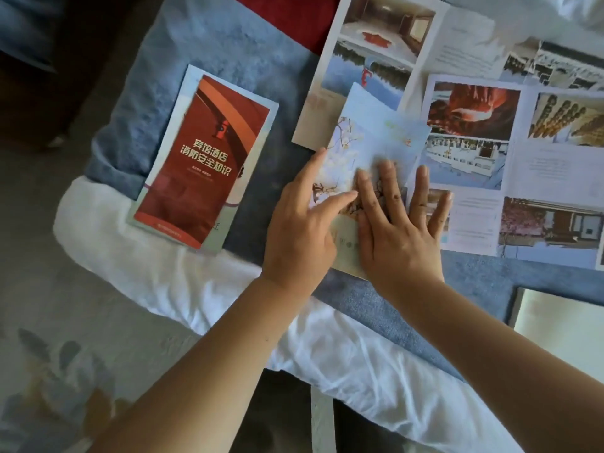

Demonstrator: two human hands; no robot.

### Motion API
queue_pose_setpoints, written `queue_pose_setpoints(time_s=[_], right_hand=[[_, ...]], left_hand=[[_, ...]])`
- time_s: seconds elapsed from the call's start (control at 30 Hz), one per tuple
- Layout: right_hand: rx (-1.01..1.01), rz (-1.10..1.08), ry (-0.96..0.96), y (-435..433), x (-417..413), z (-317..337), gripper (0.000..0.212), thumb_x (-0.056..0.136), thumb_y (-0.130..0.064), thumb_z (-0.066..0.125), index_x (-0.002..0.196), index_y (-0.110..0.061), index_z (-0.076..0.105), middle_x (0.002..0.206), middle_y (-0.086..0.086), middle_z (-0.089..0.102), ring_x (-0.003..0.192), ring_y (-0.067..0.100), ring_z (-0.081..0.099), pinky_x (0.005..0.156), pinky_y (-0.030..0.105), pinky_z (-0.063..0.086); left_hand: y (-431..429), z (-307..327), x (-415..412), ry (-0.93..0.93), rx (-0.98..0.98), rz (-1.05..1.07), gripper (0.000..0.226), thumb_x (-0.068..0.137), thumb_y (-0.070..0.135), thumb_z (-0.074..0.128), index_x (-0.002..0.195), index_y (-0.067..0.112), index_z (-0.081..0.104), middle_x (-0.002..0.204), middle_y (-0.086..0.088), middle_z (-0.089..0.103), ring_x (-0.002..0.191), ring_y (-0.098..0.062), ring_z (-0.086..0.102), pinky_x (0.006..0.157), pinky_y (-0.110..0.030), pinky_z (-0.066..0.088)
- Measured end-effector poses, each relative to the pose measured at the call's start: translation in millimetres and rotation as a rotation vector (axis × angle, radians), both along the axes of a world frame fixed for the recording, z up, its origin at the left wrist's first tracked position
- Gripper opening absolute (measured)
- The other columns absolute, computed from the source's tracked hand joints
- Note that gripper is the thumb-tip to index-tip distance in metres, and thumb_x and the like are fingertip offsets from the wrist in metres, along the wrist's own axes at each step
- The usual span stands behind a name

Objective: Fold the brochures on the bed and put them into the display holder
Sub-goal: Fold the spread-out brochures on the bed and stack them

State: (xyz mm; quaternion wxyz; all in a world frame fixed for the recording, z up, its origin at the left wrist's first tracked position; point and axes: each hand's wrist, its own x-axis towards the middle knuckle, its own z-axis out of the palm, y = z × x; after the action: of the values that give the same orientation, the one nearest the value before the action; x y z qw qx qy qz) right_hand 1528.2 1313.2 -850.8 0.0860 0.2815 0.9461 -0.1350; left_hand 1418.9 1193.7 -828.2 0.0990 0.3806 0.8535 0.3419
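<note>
A pale blue folded brochure with blossom pictures lies on the blue blanket in the middle. My right hand lies flat on it, fingers spread and pressing down. My left hand rests at its left edge with forefinger and thumb stretched onto the paper. A red folded brochure lies on top of another folded one to the left. Unfolded photo brochures are spread out at the upper right. A pale rectangular thing at the right edge may be the display holder; I cannot tell.
The white sheet of the bed runs under the blanket along the near edge. A red cloth shows at the top. Patterned floor lies at the lower left.
</note>
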Motion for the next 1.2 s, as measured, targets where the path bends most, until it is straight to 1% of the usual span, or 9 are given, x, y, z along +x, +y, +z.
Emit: queue_pose_setpoints(time_s=[0.23, 0.53, 0.67, 0.8, 0.87, 0.93, 1.0, 1.1, 1.2], right_hand=[[-0.062, 0.136, 0.043, -53, -76, 15, 0.057, 0.11, -0.053, 0.021, 0.165, -0.043, 0.007, 0.174, -0.001, 0.003, 0.159, 0.036, -0.007, 0.121, 0.055, -0.02], [-0.122, 0.278, 0.063, -101, -150, 13, 0.058, 0.109, -0.049, 0.03, 0.165, -0.04, 0.016, 0.174, 0.001, 0.008, 0.16, 0.035, 0.001, 0.124, 0.051, -0.016], [-0.096, 0.303, 0.052, -109, -147, 13, 0.06, 0.109, -0.044, 0.034, 0.165, -0.03, 0.021, 0.174, 0.005, 0.011, 0.16, 0.033, 0.004, 0.126, 0.05, -0.011], [-0.023, 0.291, -0.03, -106, -147, 16, 0.067, 0.106, -0.04, 0.036, 0.165, -0.014, 0.018, 0.173, 0.011, 0.007, 0.16, 0.032, -0.002, 0.126, 0.049, -0.013], [-0.021, 0.248, -0.023, -100, -155, 18, 0.065, 0.105, -0.034, 0.036, 0.164, -0.011, 0.019, 0.172, 0.018, 0.001, 0.16, 0.034, -0.005, 0.126, 0.047, -0.012], [-0.046, 0.225, 0.018, -91, -167, 19, 0.064, 0.105, -0.03, 0.031, 0.164, -0.01, 0.018, 0.172, 0.02, 0.0, 0.16, 0.035, -0.004, 0.127, 0.044, -0.009], [-0.038, 0.255, 0.043, -81, -175, 15, 0.062, 0.107, -0.031, 0.027, 0.165, -0.012, 0.017, 0.172, 0.018, 0.003, 0.16, 0.033, -0.001, 0.129, 0.044, -0.004], [-0.03, 0.286, 0.036, -73, -178, 4, 0.059, 0.111, -0.04, 0.025, 0.166, -0.02, 0.016, 0.174, 0.01, 0.006, 0.161, 0.027, 0.002, 0.129, 0.041, -0.003], [-0.027, 0.283, 0.071, -74, -178, -4, 0.058, 0.111, -0.043, 0.027, 0.166, -0.023, 0.021, 0.173, 0.009, 0.011, 0.16, 0.026, 0.007, 0.13, 0.04, 0.001]], left_hand=[[-56, 27, -68, 0.137, -0.17, 0.088, 0.051, 0.079, -0.015, 0.057, 0.114, 0.015, 0.079, 0.153, -0.018, 0.048, 0.132, -0.036, 0.055, 0.106, -0.046, 0.048], [-117, 25, -130, 0.129, -0.345, 0.183, 0.043, 0.086, -0.001, 0.054, 0.118, 0.019, 0.074, 0.16, -0.011, 0.039, 0.138, -0.037, 0.044, 0.101, -0.047, 0.05], [-125, 13, -123, 0.113, -0.388, 0.206, 0.043, 0.085, -0.003, 0.058, 0.12, 0.02, 0.071, 0.163, -0.013, 0.034, 0.133, -0.038, 0.045, 0.103, -0.047, 0.044], [-126, 7, -113, 0.117, -0.432, 0.21, 0.057, 0.082, -0.007, 0.055, 0.13, 0.022, 0.065, 0.166, -0.013, 0.029, 0.145, -0.037, 0.037, 0.106, -0.049, 0.037], [-127, 3, -111, 0.158, -0.459, 0.2, 0.052, 0.092, 0.003, 0.055, 0.141, 0.02, 0.059, 0.167, -0.013, 0.027, 0.15, -0.035, 0.031, 0.111, -0.049, 0.034], [-126, -1, -104, 0.191, -0.488, 0.233, 0.047, 0.104, 0.027, 0.05, 0.15, 0.015, 0.05, 0.168, -0.016, 0.022, 0.154, -0.035, 0.026, 0.115, -0.05, 0.031], [-123, -6, -92, 0.186, -0.527, 0.229, 0.065, 0.106, 0.05, 0.039, 0.157, 0.009, 0.038, 0.17, -0.016, 0.016, 0.156, -0.035, 0.018, 0.12, -0.049, 0.025], [-123, -21, -79, 0.182, -0.565, 0.171, 0.083, 0.103, 0.063, 0.032, 0.162, 0.006, 0.02, 0.171, -0.014, 0.009, 0.159, -0.031, 0.005, 0.127, -0.049, 0.013], [-125, -37, -80, 0.19, -0.579, 0.185, 0.085, 0.101, 0.066, 0.029, 0.164, 0.011, 0.01, 0.172, -0.01, 0.004, 0.159, -0.029, -0.001, 0.128, -0.05, 0.01]])
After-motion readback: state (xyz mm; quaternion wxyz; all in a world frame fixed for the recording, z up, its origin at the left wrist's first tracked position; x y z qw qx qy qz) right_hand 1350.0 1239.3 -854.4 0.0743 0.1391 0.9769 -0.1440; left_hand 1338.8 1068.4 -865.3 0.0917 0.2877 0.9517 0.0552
